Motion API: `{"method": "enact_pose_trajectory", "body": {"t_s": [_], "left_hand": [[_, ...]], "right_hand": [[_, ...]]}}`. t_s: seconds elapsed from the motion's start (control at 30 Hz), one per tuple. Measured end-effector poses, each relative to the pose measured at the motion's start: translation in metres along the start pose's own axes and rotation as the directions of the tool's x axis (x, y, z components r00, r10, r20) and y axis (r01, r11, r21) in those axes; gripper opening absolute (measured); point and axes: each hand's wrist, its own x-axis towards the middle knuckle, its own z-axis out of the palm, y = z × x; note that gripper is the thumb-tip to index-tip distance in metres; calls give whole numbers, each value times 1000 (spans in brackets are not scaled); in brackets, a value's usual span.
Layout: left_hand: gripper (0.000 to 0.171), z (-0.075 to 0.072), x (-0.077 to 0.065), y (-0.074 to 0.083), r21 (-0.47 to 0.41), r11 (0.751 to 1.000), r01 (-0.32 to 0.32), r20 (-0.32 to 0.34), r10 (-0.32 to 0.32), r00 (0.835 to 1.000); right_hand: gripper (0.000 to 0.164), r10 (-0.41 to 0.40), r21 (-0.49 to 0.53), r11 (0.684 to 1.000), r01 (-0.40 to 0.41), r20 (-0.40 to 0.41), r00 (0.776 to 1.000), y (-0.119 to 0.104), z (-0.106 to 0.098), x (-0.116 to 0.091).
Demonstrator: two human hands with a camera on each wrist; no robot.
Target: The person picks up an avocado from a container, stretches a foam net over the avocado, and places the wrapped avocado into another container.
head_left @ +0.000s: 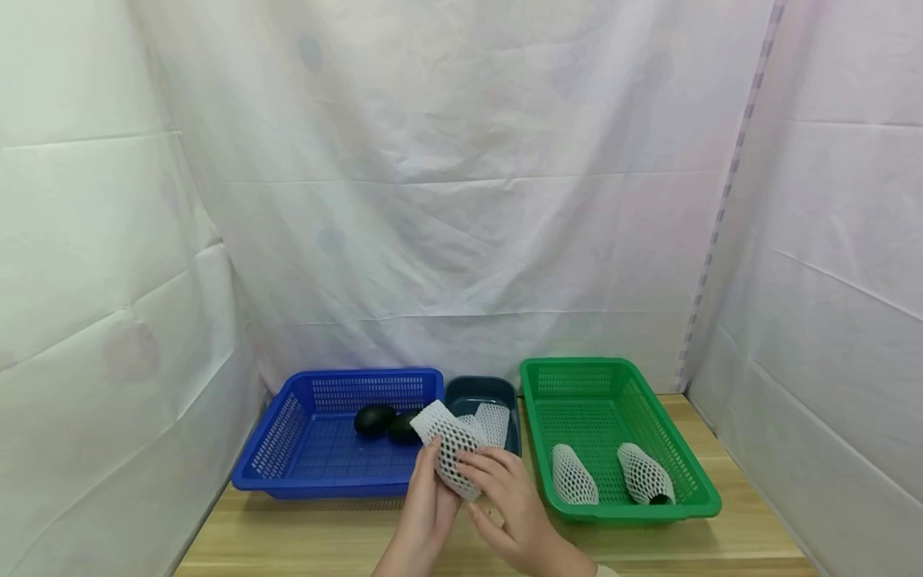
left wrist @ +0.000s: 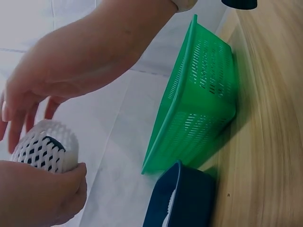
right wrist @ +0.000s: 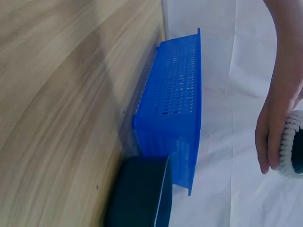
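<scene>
In the head view, my left hand (head_left: 427,505) grips a white foam net sleeve (head_left: 449,450) around a dark, smooth oval fruit, like an avocado. The fruit (left wrist: 56,144) shows through the sleeve's opening in the left wrist view. My right hand (head_left: 513,501) lies against the sleeve's right side, fingers loosely extended over the mesh. Two bare dark fruits (head_left: 374,421) sit in the blue basket (head_left: 335,474) on the left. Behind my hands, more foam net sleeves (head_left: 494,423) lie in a small dark blue bin (head_left: 481,385), partly hidden by the held one.
A green basket (head_left: 577,417) stands on the right with two sleeved pieces (head_left: 574,478) inside, one of them showing its dark end. The baskets and bin stand side by side on a wooden table (head_left: 310,533). White cloth (head_left: 461,240) hangs behind and along both sides.
</scene>
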Motion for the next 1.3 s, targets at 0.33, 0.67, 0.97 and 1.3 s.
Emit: {"method": "enact_pose_trajectory", "body": {"t_s": [0.33,0.67,0.97,1.3], "left_hand": [[45,3,-1,1,26,999,-21,-36,22,999],[19,19,-3,-15,259,965,52,16,-58,998],[12,30,5,-57,688,719,-104,182,-31,983],[25,35,30,-100,893,51,-447,449,-65,891]], "right_hand": [[67,511,42,851,-524,171,843,10,-16,-24],[85,864,186,414,-891,228,449,20,-33,-35],[76,855,-4,355,-935,406,323,54,-85,-61],[68,949,-154,132,-979,304,81,87,-125,-67]]}}
